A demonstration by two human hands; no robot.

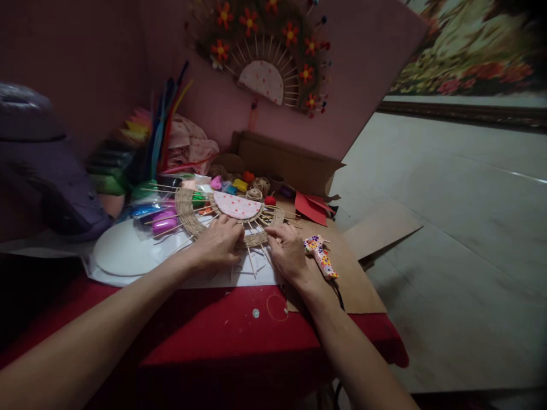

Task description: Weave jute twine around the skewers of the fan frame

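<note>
A half-round craft piece of twine woven over thin sticks (pixel 186 210) lies above the table, with a dotted pink fabric half-circle (pixel 237 205) at its centre. My left hand (pixel 222 242) is closed on the twine band at its lower middle, fingertips partly hidden. My right hand (pixel 288 250) pinches the right part of the same band, thumb and forefinger together. Bare stick ends stick out past the band between the two hands. Just right of my right hand lies a flower-patterned glue gun (pixel 321 256) on cardboard.
A white disc (pixel 123 250) rests at the left of the red-covered table (pixel 239 333). Behind are twine balls (pixel 260 185), coloured clay packs (pixel 164 219), pipe cleaners (pixel 162 125) and red sheets (pixel 311 208). A purple object (pixel 51 165) stands left. A finished-looking fan piece (pixel 260 80) hangs behind.
</note>
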